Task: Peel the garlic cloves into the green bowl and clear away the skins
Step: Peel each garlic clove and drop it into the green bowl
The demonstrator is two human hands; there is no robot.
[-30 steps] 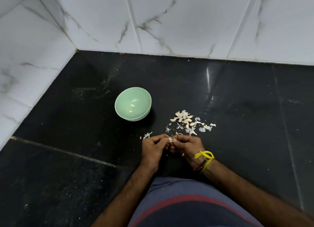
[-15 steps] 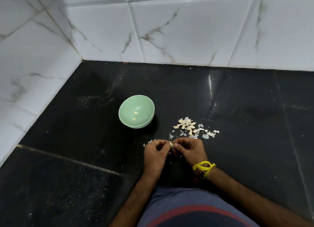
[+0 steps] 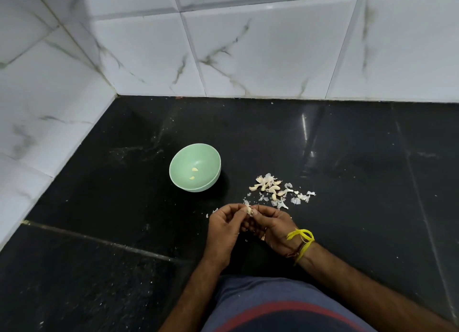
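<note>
pale garlic clove [image 3: 248,209] pinched btwn both hands' fingers [image 3: 257,208], nr green bowl [image 3: 183,182]

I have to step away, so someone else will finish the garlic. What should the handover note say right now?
Left hand and right hand: both pinch one garlic clove, skin partly off.
Green bowl: on the black floor, two peeled cloves inside.
Pile of cloves and loose skins: on the floor right of the bowl.
Done: two cloves peeled.
Left: finish this clove, peel the pile, clear the skins.
</note>
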